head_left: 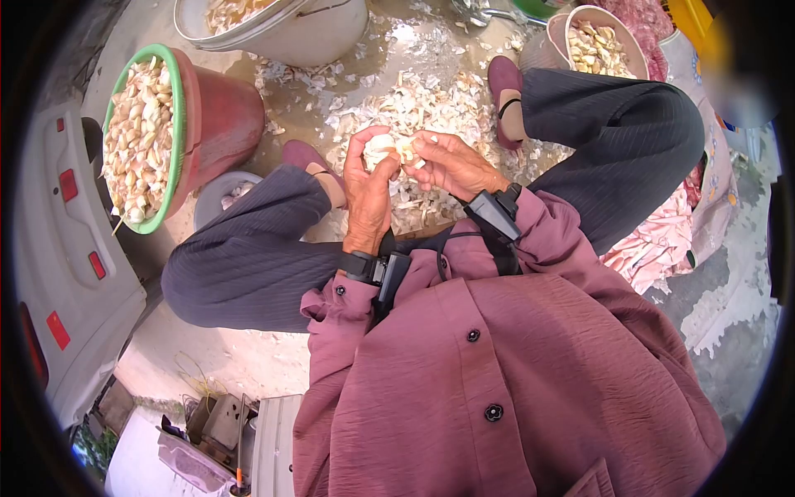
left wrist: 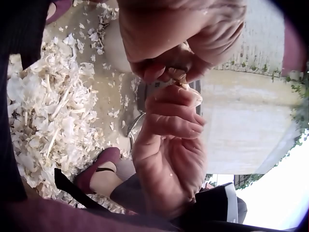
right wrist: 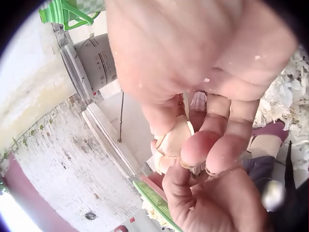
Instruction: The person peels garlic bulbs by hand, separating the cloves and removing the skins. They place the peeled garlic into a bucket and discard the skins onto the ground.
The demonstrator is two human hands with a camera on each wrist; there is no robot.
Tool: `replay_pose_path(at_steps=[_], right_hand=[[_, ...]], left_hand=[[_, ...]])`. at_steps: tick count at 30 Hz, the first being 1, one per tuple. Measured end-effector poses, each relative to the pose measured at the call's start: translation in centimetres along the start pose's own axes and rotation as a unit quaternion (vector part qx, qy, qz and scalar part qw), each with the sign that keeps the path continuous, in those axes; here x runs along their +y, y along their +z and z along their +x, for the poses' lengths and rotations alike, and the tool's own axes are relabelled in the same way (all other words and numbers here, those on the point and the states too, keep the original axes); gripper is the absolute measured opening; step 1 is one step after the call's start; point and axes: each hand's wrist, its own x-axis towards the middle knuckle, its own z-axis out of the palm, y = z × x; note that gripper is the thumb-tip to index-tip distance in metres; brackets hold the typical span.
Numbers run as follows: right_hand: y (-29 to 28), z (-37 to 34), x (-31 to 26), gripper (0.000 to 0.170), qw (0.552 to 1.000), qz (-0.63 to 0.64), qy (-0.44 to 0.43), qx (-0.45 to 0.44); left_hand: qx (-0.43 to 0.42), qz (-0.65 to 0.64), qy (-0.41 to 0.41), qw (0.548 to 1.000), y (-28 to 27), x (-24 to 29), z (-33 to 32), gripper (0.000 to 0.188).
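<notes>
Both hands meet above a heap of papery garlic skins point(head_left: 422, 108) on the ground, between the person's feet. The left hand point(head_left: 368, 186) holds pale garlic point(head_left: 381, 149) between its thumb and curled fingers. Thumb and fingertips of the right hand point(head_left: 458, 168) pinch the same garlic from the other side. In the right wrist view a pale clove point(right wrist: 175, 140) shows between the fingertips of the two hands. From the left wrist, a bit of dry skin point(left wrist: 178, 76) sticks out where the fingertips meet; fingers hide most of the garlic there.
A red bucket point(head_left: 219, 112) with a green-rimmed basket of garlic cloves point(head_left: 141, 137) stands at left. A white bucket point(head_left: 323, 33) is ahead, a pale container point(head_left: 563, 41) of cloves at upper right. A small grey basin point(head_left: 214, 199) sits near the left knee.
</notes>
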Motion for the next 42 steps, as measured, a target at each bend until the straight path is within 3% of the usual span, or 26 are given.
replay_pose_path(at_steps=[2,6,8,12,14,15,17,20,26,29,31,32,34,36,38,40,42], right_hand=[[-0.1,0.0,0.0,0.020,0.996,0.085,0.013,-0.037],[0.1,-0.3,-0.3,0.026,0.996,0.080,0.024,-0.039],[0.2,-0.1,-0.7,0.035,0.998,0.008,0.057,0.028],[0.8,0.0,-0.4,0.040,0.994,0.012,0.054,0.096],[1.0,-0.1,-0.2,0.043,0.986,-0.149,0.007,0.071],[0.9,0.0,-0.2,0.043,0.986,-0.148,0.007,0.071],[0.4,0.1,0.1,0.041,0.947,-0.316,-0.040,0.045],[0.3,-0.1,0.3,0.038,0.950,-0.307,0.006,0.059],[-2.5,1.1,2.0,0.033,0.983,-0.162,0.004,0.082],[-1.4,0.7,1.2,0.032,0.980,-0.155,0.020,0.121],[-1.1,0.6,1.1,0.032,0.981,-0.143,0.022,0.132],[-1.0,0.6,1.0,0.033,0.981,-0.145,-0.002,0.129],[-1.0,0.6,1.0,0.036,0.980,-0.148,-0.050,0.122],[-1.2,1.1,1.0,0.035,0.976,-0.170,-0.061,0.122],[-1.2,1.3,1.3,0.035,0.971,-0.190,-0.072,0.122],[-0.3,1.0,1.5,0.033,0.948,-0.255,-0.138,0.135],[-0.1,0.8,1.6,0.032,0.950,-0.244,-0.146,0.128]], left_hand=[[-0.002,-0.005,0.003,1.000,-0.3,-0.1,0.1,0.038],[0.011,-0.008,-0.001,1.000,-0.3,0.1,0.1,0.038],[0.019,-0.013,-0.004,1.000,0.0,0.3,0.1,0.038],[0.007,-0.023,-0.006,1.000,0.0,0.2,0.1,0.036],[0.007,-0.022,-0.006,1.000,-0.1,-0.1,0.2,0.036],[0.003,-0.007,-0.004,1.000,-0.1,-0.2,0.3,0.035],[-0.001,0.009,-0.002,1.000,-0.2,-0.4,0.3,0.035],[0.001,0.002,-0.014,1.000,0.1,-0.2,0.3,0.036],[-0.001,0.000,-0.034,0.999,0.1,0.0,0.3,0.038],[-0.012,0.004,-0.023,1.000,0.0,-0.4,0.4,0.038],[0.018,0.074,-0.025,0.997,0.6,-0.2,0.2,0.032],[0.018,0.073,-0.024,0.997,0.5,0.0,0.2,0.032],[0.034,0.111,-0.096,0.989,0.4,0.3,0.0,0.020],[0.045,0.116,-0.100,0.987,0.3,-0.2,0.3,0.019],[0.057,0.122,-0.104,0.985,0.1,-0.7,0.4,0.023],[-0.015,0.199,-0.075,0.977,0.0,-1.1,0.4,0.032],[-0.008,0.215,-0.076,0.974,-0.3,-1.8,0.7,0.034]])
